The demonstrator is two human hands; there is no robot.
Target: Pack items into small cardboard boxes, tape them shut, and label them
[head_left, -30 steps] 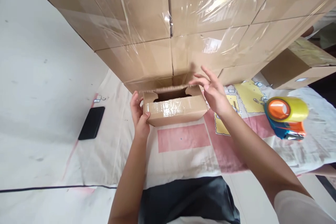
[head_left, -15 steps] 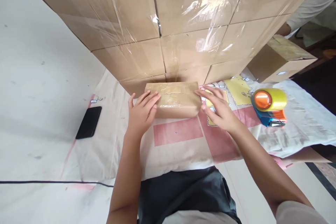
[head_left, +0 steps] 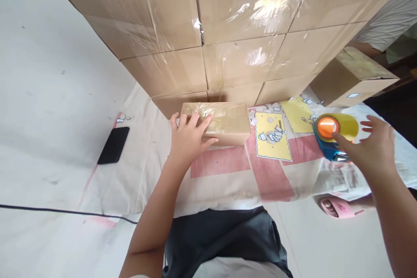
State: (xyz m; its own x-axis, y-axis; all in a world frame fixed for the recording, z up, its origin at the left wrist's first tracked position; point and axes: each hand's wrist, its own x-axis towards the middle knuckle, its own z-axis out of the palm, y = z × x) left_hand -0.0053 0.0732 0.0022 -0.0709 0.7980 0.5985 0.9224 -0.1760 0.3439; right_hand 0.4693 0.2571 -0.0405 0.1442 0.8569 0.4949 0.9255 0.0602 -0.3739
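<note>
A small cardboard box (head_left: 228, 117) with clear tape over its top lies on the cloth. My left hand (head_left: 190, 134) rests on its left part, fingers spread over the top and thumb along the front side. To the right, a tape dispenser (head_left: 329, 150) with a blue body carries a yellow roll of tape (head_left: 347, 126) with an orange hub. My right hand (head_left: 373, 145) is beside the dispenser with fingers apart, the thumb overlapping the roll in view. Whether the thumb touches it I cannot tell.
A tall stack of film-wrapped cartons (head_left: 241, 61) stands right behind the box. Another carton (head_left: 355, 78) is at the right, near a person's sleeve (head_left: 391, 21). A black phone (head_left: 113, 145) lies at left on the patterned cloth (head_left: 224, 191). A pink slipper (head_left: 342, 206) shows below.
My right hand has left the small box and moved right to the tape dispenser. My left hand has slid further over the box top, its thumb now on the front side.
</note>
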